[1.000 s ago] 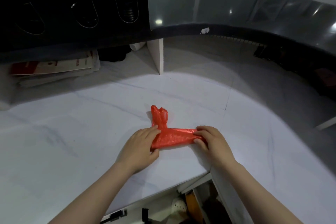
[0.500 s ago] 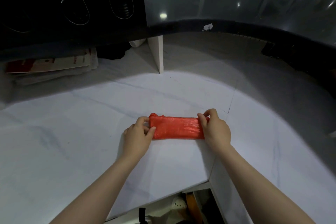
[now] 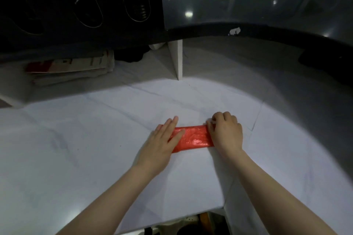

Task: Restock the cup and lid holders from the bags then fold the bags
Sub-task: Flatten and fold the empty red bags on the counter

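Dim room; light from above pools pale on the middle of the white counter (image 3: pixel 95 139). The dark upper ledge (image 3: pixel 248 5) throws a broad shadow across the back and right side, and small lamp reflections glint on its glossy face. The black holder (image 3: pixel 76 5) is almost lost in gloom. Edges bow toward the corners, and everything looks slightly soft
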Available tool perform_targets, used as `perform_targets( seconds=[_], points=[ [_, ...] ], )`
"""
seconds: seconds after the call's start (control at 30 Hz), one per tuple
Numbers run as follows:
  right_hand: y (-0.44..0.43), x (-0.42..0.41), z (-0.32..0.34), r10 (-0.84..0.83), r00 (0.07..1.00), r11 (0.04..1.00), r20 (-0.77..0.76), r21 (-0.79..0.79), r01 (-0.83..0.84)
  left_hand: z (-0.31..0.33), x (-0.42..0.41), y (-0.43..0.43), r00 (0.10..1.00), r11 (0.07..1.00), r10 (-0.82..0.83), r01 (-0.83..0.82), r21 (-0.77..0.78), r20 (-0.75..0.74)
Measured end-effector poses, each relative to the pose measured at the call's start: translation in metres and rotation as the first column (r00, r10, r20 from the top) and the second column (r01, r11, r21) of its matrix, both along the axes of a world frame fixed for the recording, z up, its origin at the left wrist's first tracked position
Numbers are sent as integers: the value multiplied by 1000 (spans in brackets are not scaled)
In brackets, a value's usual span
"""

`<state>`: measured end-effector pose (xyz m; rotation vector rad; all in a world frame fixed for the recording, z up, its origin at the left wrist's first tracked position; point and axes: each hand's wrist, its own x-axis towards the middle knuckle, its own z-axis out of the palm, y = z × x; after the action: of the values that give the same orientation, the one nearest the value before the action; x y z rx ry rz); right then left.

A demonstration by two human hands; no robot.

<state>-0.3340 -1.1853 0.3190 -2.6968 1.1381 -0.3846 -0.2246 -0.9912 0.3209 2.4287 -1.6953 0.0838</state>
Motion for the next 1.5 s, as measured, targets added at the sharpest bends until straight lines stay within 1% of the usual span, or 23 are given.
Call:
perform_targets(
  seconds=[0.03, 0.1, 0.17, 0.23, 0.3, 0.37, 0.5, 0.57, 0.63, 0.7, 0.73, 0.83, 0.9, 0.93, 1.0, 1.07, 1.17, 1.27, 1.4, 1.5],
  points=[
    [-1, 2, 1, 15, 1000, 1000, 15, 15, -16, 0, 2, -2, 999, 998, -34, 34, 61, -5],
    [-3, 5, 3, 91, 994, 996, 52, 9, -92, -5, 8, -2, 997, 992, -36, 43, 120, -64],
    [0, 8, 4, 266, 960, 964, 87, -23, -266, -14, 12, 1, 994, 991, 22, -8, 133, -105],
    [10, 8, 2, 462, 887, 886, 26, 26, -463, -18, 12, 2, 988, 990, 77, -60, 126, -132],
    [21, 7, -6, 568, 819, 822, -75, 107, -560, -20, 9, 2, 974, 985, 145, -125, 123, -172],
    [24, 7, -15, 579, 804, 815, -132, 135, -564, -21, 6, 0, 960, 976, 197, -172, 137, -200],
    [21, 13, -17, 547, 822, 836, -159, 146, -529, -19, 11, -5, 940, 967, 225, -184, 175, -254],
    [22, 15, -17, 541, 826, 840, -160, 153, -520, -14, 19, -6, 911, 967, 231, -177, 182, -342],
    [24, 15, -15, 541, 828, 839, -146, 166, -519, -3, 26, -7, 840, 968, 244, -177, 181, -485],
    [24, 16, -10, 543, 832, 835, -113, 184, -519, 10, 29, -3, 785, 973, 231, -193, 128, -575],
    [24, 16, -5, 545, 834, 831, -85, 182, -525, 17, 30, 2, 787, 974, 220, -214, 80, -576],
    [35, 18, 12, 551, 834, 831, 20, 80, -551, 32, 33, 28, 857, 955, 212, -283, -85, -470],
    [56, 22, 26, 550, 830, 832, 90, 20, -554, 38, 36, 57, 877, 941, 227, -311, -138, -424],
    [70, 25, 32, 559, 823, 828, 97, -8, -561, 39, 38, 74, 877, 934, 242, -326, -145, -416],
    [104, 37, 41, 587, 806, 810, 75, -50, -585, 38, 44, 114, 858, 911, 281, -380, -163, -430],
    [142, 53, 45, 613, 786, 790, 82, -47, -611, 37, 51, 163, 827, 870, 342, -458, -183, -446],
    [212, 88, 47, 650, 749, 753, 125, 29, -658, 37, 68, 258, 784, 788, 454, -575, -221, -423],
    [305, 129, 38, 704, 686, 687, 186, 72, -724, 41, 88, 368, 729, 702, 557, -669, -242, -398],
    [426, 175, 20, 730, 615, 600, 299, 150, -786, 50, 97, 491, 616, 560, 652, -785, -266, -443],
    [497, 197, 11, 745, 586, 532, 319, 245, -810, 55, 96, 565, 524, 466, 709, -851, -244, -472]
  ],
)
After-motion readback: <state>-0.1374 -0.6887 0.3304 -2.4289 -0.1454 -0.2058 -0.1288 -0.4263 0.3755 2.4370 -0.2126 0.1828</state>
